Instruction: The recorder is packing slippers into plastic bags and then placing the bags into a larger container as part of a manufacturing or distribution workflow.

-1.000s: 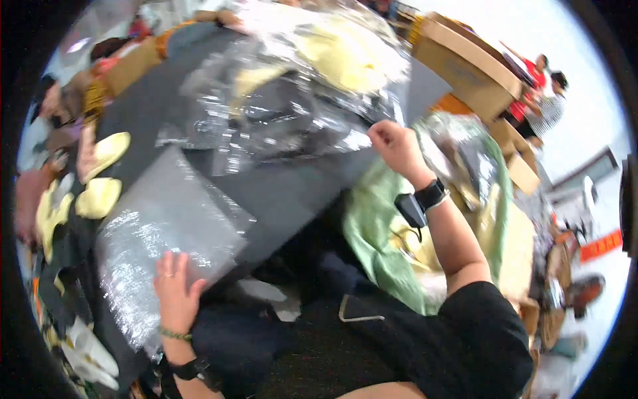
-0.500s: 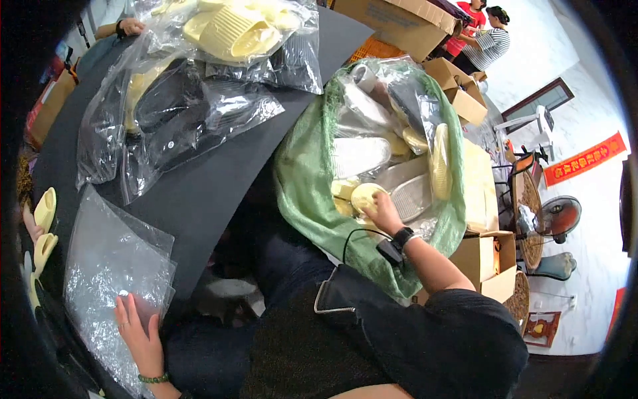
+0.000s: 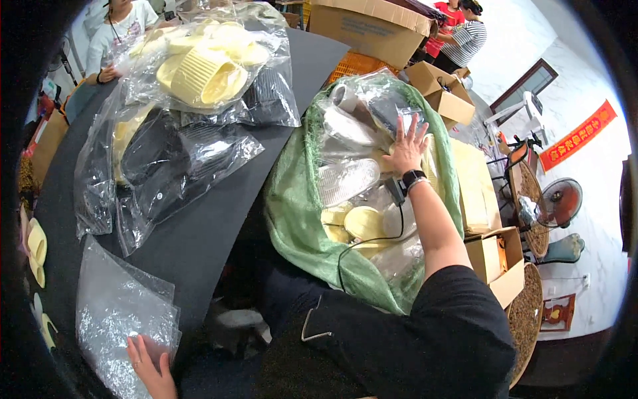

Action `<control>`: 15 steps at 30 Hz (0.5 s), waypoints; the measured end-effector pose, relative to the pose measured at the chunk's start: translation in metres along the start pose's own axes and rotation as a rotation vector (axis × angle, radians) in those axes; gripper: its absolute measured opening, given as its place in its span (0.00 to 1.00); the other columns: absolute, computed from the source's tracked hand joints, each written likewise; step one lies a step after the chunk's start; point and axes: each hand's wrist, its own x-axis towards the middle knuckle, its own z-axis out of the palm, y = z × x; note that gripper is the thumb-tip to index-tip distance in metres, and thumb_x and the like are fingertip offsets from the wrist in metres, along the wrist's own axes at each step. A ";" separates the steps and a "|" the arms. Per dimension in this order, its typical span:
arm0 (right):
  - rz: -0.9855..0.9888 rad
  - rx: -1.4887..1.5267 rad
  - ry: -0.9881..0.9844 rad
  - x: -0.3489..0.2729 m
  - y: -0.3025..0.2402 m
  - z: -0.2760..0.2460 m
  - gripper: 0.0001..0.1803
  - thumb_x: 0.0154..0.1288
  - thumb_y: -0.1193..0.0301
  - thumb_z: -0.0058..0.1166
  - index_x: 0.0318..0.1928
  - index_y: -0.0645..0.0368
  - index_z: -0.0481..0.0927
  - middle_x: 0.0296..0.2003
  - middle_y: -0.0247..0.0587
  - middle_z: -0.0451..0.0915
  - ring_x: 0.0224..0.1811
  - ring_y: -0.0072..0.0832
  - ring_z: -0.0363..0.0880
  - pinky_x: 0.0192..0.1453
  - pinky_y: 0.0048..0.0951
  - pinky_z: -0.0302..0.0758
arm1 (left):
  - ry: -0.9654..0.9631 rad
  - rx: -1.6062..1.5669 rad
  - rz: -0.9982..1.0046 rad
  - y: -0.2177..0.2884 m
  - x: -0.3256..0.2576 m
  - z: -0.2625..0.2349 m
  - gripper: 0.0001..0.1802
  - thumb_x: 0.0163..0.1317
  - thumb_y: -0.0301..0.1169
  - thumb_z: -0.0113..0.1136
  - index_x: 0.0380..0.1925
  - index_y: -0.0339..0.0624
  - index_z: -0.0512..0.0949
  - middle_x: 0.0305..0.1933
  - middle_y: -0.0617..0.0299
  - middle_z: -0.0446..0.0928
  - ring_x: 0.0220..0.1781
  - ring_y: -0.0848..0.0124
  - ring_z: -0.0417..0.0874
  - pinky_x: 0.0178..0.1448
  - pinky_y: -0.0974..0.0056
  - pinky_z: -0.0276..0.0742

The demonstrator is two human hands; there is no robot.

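Observation:
My right hand [image 3: 407, 147], fingers spread, reaches over the far part of a green woven sack [image 3: 290, 199]. It seems to press on the bagged slippers there; whether it touches them is hard to tell. Inside the sack lie a white slipper [image 3: 349, 181] in clear plastic, a pale yellow slipper [image 3: 363, 223] and several others. At the lower left, my left hand [image 3: 153, 369] lies with fingers apart on a stack of flat clear plastic bags [image 3: 116, 302] on the black table [image 3: 219, 229].
Clear bags of yellow slippers [image 3: 206, 76] and black slippers [image 3: 156, 153] lie on the table. A person [image 3: 126, 26] sits across it; two people stand far right. Cardboard boxes [image 3: 372, 30] stand behind the sack, open cartons [image 3: 495, 259] to its right. Loose yellow slippers [image 3: 37, 249] show at left.
My right hand has left the yellow slipper in the sack, moved farther away and spread its fingers. My left hand still rests on the bags. The whole view has shifted.

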 end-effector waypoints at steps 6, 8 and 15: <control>0.155 -0.321 -0.310 0.046 0.010 0.039 0.72 0.40 0.51 0.74 0.75 0.27 0.30 0.77 0.44 0.22 0.75 0.68 0.31 0.67 0.76 0.51 | -0.012 0.034 -0.005 -0.003 0.003 0.003 0.34 0.69 0.48 0.52 0.68 0.38 0.63 0.71 0.35 0.58 0.72 0.36 0.56 0.75 0.45 0.50; 0.169 -0.340 -0.348 0.053 0.002 0.047 0.72 0.40 0.51 0.74 0.75 0.26 0.29 0.77 0.44 0.22 0.75 0.68 0.31 0.67 0.78 0.50 | -0.020 0.032 -0.023 0.000 0.002 0.001 0.34 0.69 0.48 0.52 0.68 0.38 0.63 0.71 0.35 0.58 0.72 0.37 0.55 0.75 0.45 0.50; 0.229 -0.425 -0.344 0.069 0.014 0.097 0.47 0.63 0.64 0.56 0.75 0.25 0.43 0.75 0.54 0.48 0.69 0.66 0.57 0.67 0.75 0.50 | -0.011 -0.013 -0.024 -0.001 0.003 0.001 0.33 0.69 0.46 0.54 0.68 0.40 0.64 0.72 0.36 0.56 0.73 0.38 0.55 0.75 0.45 0.50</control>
